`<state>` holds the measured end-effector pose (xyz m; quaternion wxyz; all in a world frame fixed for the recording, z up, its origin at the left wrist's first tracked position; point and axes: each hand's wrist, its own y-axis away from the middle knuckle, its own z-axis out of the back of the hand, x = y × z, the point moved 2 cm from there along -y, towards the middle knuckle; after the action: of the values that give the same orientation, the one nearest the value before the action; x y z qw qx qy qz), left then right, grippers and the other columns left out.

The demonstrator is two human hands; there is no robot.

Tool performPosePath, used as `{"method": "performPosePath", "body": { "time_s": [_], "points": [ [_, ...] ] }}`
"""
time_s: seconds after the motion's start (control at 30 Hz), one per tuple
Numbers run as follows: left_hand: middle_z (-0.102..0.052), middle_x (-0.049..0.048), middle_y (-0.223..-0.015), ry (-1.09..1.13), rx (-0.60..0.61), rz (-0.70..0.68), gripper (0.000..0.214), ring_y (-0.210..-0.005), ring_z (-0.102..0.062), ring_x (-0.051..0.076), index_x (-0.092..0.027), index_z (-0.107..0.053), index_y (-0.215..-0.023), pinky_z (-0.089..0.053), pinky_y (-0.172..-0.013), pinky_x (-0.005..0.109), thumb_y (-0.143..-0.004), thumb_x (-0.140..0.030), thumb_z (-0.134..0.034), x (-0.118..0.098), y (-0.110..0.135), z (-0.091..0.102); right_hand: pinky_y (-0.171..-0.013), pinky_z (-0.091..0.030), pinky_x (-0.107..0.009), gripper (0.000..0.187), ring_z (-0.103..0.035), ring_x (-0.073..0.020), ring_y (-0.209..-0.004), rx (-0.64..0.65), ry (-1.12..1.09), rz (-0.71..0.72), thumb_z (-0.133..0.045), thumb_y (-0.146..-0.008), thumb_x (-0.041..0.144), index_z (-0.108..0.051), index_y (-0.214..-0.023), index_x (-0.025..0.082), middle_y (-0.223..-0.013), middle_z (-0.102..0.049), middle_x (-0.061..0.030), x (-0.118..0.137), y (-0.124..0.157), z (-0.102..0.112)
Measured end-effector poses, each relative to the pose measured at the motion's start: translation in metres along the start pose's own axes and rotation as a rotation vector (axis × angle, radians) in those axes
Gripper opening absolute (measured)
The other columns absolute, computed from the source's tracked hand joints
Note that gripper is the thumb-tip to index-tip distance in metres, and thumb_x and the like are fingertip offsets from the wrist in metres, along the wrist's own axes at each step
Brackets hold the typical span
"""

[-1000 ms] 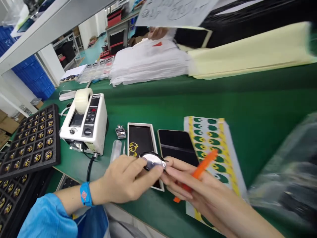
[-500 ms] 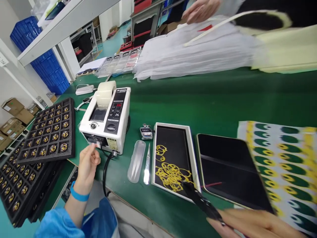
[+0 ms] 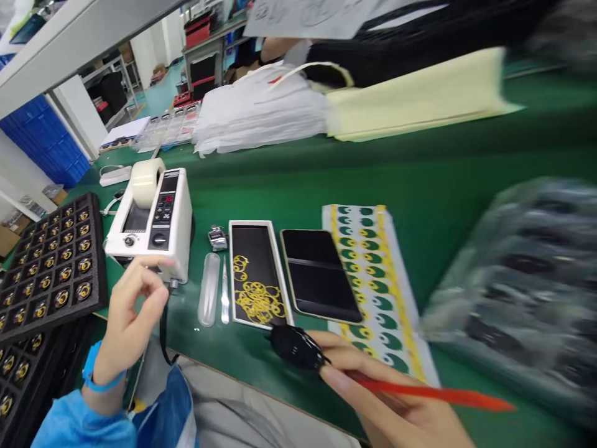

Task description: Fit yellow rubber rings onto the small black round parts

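Observation:
In the head view, my left hand (image 3: 135,317), with a blue band at the wrist, is at the front of a white tape dispenser (image 3: 171,239). Its index finger reaches along the dispenser's lower front, while the thumb and the other fingers curl together. Any tape between them is too small to make out. My right hand (image 3: 373,379) is closed around a glossy black oval piece (image 3: 296,348), held over the near edge of a white-rimmed tray (image 3: 282,274). Out of the same hand sticks a long red pointed stick (image 3: 443,397). Yellow ring-like pieces (image 3: 259,302) lie in the tray.
A clear case (image 3: 209,289), tweezers (image 3: 225,292) and a tally counter (image 3: 217,238) stand beside the tray. Right of it are a dark tablet-like slab (image 3: 321,274), a green-yellow sticker sheet (image 3: 373,249) and a bagged pack (image 3: 517,298). Foam trays (image 3: 51,267) are stacked left.
The view has swung right, bringing the bagged pack in. My left index finger has stretched out along the dispenser front. The black piece has turned its broad face up, and the red stick shows.

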<state>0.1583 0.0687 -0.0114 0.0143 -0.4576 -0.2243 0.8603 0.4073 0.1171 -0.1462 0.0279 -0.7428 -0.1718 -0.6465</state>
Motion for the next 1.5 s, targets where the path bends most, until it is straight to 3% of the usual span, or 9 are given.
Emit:
{"method": "performPosePath", "body": {
  "time_s": [0.13,0.23,0.43,0.7,0.97,1.17,1.4,1.5],
  "points": [
    [-0.051,0.0021,-0.082,0.267,0.285,0.088,0.028,-0.077,-0.048,0.017,-0.019,-0.051,-0.073,-0.036,-0.068,0.028,-0.097,-0.033,-0.050,-0.002,0.015,-0.038,-0.072,-0.050,-0.031,0.041,-0.056,-0.0221,-0.078,0.059,-0.144,-0.092,-0.078,-0.067,0.059,-0.066,-0.061,0.020,-0.076,-0.060,-0.0056,0.014,-0.007,-0.015],
    [-0.044,-0.0001,-0.077,0.273,0.437,0.181,0.028,-0.070,-0.041,0.015,-0.019,-0.050,-0.071,-0.031,-0.063,0.029,-0.096,-0.031,-0.052,0.002,0.019,-0.063,-0.060,-0.041,-0.027,0.041,-0.045,-0.0162,-0.065,0.114,-0.192,-0.112,-0.077,-0.068,0.059,-0.066,-0.066,0.020,-0.069,-0.052,-0.0014,0.020,-0.005,-0.023],
    [-0.041,-0.0004,-0.078,0.222,0.559,0.220,0.022,-0.069,-0.039,0.015,-0.020,-0.055,-0.072,-0.030,-0.063,0.029,-0.093,-0.026,-0.054,0.002,0.016,-0.073,-0.058,-0.032,-0.026,0.039,-0.035,-0.0135,-0.061,0.143,-0.303,-0.097,-0.078,-0.070,0.055,-0.063,-0.066,0.020,-0.064,-0.044,0.0020,0.024,0.003,-0.028],
    [-0.042,-0.0010,-0.075,0.237,0.566,0.206,0.023,-0.067,-0.039,0.014,-0.020,-0.053,-0.069,-0.029,-0.060,0.028,-0.092,-0.024,-0.055,0.001,0.016,-0.073,-0.060,-0.032,-0.026,0.040,-0.037,-0.0134,-0.061,0.214,-0.332,-0.108,-0.079,-0.069,0.056,-0.062,-0.064,0.020,-0.064,-0.048,0.0016,0.033,0.005,-0.032],
    [-0.044,-0.0005,-0.075,0.212,0.547,0.221,0.023,-0.067,-0.042,0.014,-0.019,-0.052,-0.067,-0.031,-0.060,0.027,-0.090,-0.020,-0.055,0.002,0.017,-0.076,-0.058,-0.031,-0.025,0.039,-0.036,-0.0123,-0.059,0.173,-0.353,-0.121,-0.081,-0.067,0.052,-0.061,-0.061,0.019,-0.062,-0.046,0.0026,0.030,0.006,-0.031],
    [-0.044,-0.0004,-0.073,0.132,0.508,0.183,0.025,-0.066,-0.043,0.014,-0.019,-0.048,-0.065,-0.031,-0.058,0.027,-0.089,-0.020,-0.053,0.003,0.017,-0.081,-0.061,-0.038,-0.026,0.035,-0.043,-0.0138,-0.061,0.193,-0.332,-0.101,-0.080,-0.069,0.052,-0.065,-0.065,0.020,-0.065,-0.053,0.0005,0.029,0.003,-0.033],
    [-0.044,-0.0014,-0.074,-0.339,0.314,0.078,0.022,-0.060,-0.045,0.014,-0.020,-0.046,-0.069,-0.032,-0.056,0.028,-0.087,-0.026,-0.058,0.002,0.021,-0.079,-0.070,-0.044,-0.028,0.035,-0.053,-0.0190,-0.075,0.086,-0.196,-0.013,-0.074,-0.075,0.055,-0.066,-0.071,0.021,-0.074,-0.059,-0.0031,0.025,0.007,-0.028],
    [-0.047,-0.0016,-0.074,-0.350,0.173,0.019,0.017,-0.063,-0.048,0.014,-0.021,-0.050,-0.074,-0.036,-0.057,0.027,-0.089,-0.021,-0.057,0.002,0.019,-0.068,-0.066,-0.042,-0.027,0.038,-0.050,-0.0175,-0.070,0.051,-0.182,0.003,-0.074,-0.075,0.057,-0.065,-0.068,0.021,-0.070,-0.055,-0.0016,0.026,0.007,-0.025]
  ]
}}
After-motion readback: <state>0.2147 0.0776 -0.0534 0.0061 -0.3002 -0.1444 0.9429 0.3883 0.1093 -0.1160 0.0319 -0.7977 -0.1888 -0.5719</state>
